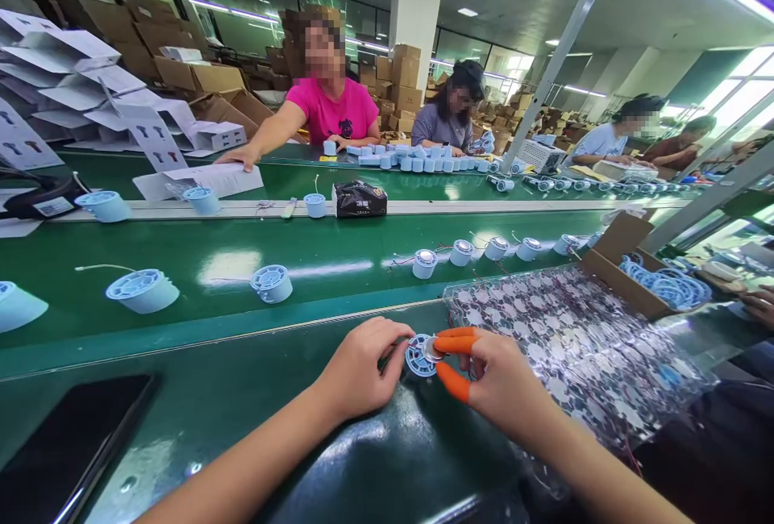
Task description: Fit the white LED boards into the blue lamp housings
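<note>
Just above the green bench, a round light-blue plastic housing (pixel 417 361) with a spoked face is gripped at its left edge by my left hand (pixel 370 363), thumb and fingers closed on it. My right hand (pixel 493 367) wears orange finger cots and pinches a small silvery round disc (pixel 431 349) at the right side of the housing's face. The disc overlaps the spokes; whether it is seated cannot be made out. To the right lies a clear plastic tray (pixel 562 330) with many flat round parts and thin wires.
A green conveyor belt (pixel 339 258) runs across, carrying several blue housings (pixel 272 284). A black phone (pixel 72 435) lies at left. An open carton (pixel 622 266) holds blue rings (pixel 665 282). Across the belt, a person in pink (pixel 339 109) reaches toward a white box (pixel 199 179).
</note>
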Action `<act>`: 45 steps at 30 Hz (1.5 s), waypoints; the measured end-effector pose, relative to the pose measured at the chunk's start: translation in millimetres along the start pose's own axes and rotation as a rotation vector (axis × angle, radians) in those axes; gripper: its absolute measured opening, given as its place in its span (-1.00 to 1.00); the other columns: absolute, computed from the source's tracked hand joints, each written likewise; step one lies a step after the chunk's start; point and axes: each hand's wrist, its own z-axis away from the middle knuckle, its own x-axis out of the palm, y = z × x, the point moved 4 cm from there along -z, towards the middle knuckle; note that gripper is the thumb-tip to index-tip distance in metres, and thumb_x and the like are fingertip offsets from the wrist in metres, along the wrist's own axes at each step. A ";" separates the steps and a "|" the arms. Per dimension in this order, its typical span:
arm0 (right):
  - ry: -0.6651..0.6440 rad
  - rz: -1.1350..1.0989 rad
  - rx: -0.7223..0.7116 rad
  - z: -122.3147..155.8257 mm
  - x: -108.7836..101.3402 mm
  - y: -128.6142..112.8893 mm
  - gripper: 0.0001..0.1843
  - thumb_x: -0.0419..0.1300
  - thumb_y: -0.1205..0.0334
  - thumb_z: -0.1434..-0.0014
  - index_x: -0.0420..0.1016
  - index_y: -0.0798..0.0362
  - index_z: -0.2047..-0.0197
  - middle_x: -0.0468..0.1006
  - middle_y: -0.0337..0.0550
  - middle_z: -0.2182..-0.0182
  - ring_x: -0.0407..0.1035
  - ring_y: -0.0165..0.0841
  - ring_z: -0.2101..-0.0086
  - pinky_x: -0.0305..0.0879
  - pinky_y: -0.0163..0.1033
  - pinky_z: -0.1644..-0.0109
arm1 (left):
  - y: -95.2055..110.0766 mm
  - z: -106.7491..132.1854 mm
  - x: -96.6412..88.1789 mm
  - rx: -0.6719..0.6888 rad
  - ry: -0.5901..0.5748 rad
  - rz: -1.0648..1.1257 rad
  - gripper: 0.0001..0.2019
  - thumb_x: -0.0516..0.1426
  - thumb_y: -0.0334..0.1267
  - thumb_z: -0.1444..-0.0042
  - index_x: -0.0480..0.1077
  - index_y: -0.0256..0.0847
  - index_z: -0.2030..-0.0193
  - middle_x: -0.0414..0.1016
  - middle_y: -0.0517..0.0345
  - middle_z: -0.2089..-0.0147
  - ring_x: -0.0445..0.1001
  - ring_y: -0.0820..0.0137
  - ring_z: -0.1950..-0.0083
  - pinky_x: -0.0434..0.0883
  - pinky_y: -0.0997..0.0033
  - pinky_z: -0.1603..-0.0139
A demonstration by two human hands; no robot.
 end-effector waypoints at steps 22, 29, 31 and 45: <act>0.046 -0.155 0.134 -1.8 31.8 11.5 -0.81 0.34 0.30 -0.04 0.73 -0.09 0.24 0.62 -0.13 0.26 0.42 -0.35 0.43 0.43 -0.20 0.35 | -3.7 7.8 27.4 -0.216 -0.226 0.102 -0.62 0.00 -0.39 -0.26 0.52 -0.07 -0.09 0.55 0.20 0.39 0.43 0.41 0.41 0.29 0.49 0.33; 0.012 -0.244 0.171 -4.8 32.4 17.9 -0.84 0.38 0.22 -0.02 0.74 -0.09 0.27 0.64 -0.12 0.26 0.42 -0.36 0.44 0.45 -0.19 0.35 | -2.3 10.3 30.2 -0.228 -0.225 0.134 -0.63 -0.02 -0.39 -0.26 0.50 -0.08 -0.09 0.55 0.16 0.35 0.47 0.37 0.35 0.32 0.47 0.29; 0.008 -0.247 0.141 -6.6 31.5 17.5 -0.84 0.38 0.23 -0.03 0.74 -0.10 0.27 0.65 -0.12 0.25 0.48 -0.31 0.38 0.48 -0.17 0.30 | -2.6 10.1 30.9 -0.231 -0.232 0.140 -0.63 -0.03 -0.40 -0.27 0.49 -0.09 -0.09 0.54 0.16 0.34 0.45 0.38 0.35 0.30 0.47 0.29; -0.010 -0.269 0.144 -3.6 31.0 18.9 -0.84 0.36 0.27 -0.07 0.73 -0.09 0.24 0.64 -0.09 0.18 0.53 -0.23 0.20 0.50 -0.10 0.16 | -1.6 10.2 32.7 -0.400 -0.272 0.246 -0.68 0.28 -0.15 -0.01 0.40 -0.14 0.10 0.46 0.28 0.40 0.36 0.43 0.42 0.22 0.51 0.42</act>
